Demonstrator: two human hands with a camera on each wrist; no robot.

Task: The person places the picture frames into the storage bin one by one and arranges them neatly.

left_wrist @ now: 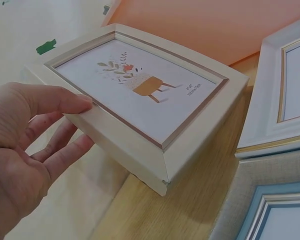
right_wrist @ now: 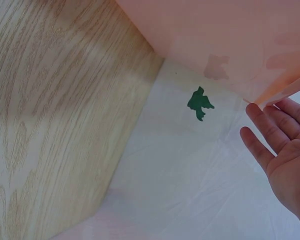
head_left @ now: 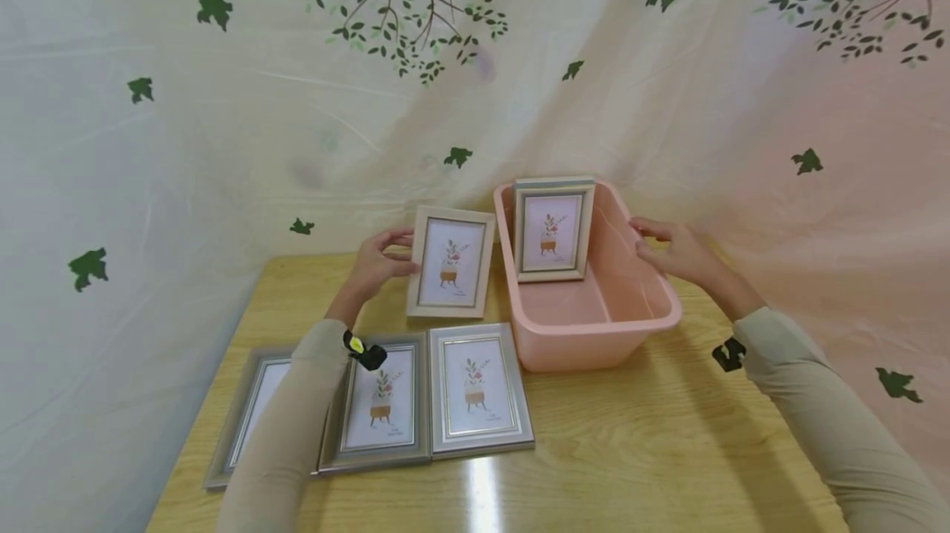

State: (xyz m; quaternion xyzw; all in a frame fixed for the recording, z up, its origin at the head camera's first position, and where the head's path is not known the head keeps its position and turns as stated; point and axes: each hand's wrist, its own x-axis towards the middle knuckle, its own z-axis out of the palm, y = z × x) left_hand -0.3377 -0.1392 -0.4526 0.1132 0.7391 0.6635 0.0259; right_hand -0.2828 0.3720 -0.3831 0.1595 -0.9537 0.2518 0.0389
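Observation:
My left hand (head_left: 380,262) holds a cream picture frame (head_left: 414,269) by its left side, thumb on the front moulding and fingers behind, as the left wrist view shows. The frame leans back, its flower-pot print facing me, just left of a pink plastic basin (head_left: 579,349). At the basin's right rim, my right hand (head_left: 671,251) grips the edge; in the right wrist view some fingers (right_wrist: 267,131) lie outside the wall and darker finger shapes show through it. Inside the basin, another light picture frame (head_left: 552,275) stands against the left and back walls.
In front on the wooden table (head_left: 631,450) lie a silver picture frame (head_left: 523,401), a grey one (head_left: 423,409) beside it and a third frame (head_left: 223,442) partly under my left sleeve. A pale curtain (head_left: 223,145) with printed leaves hangs behind the table.

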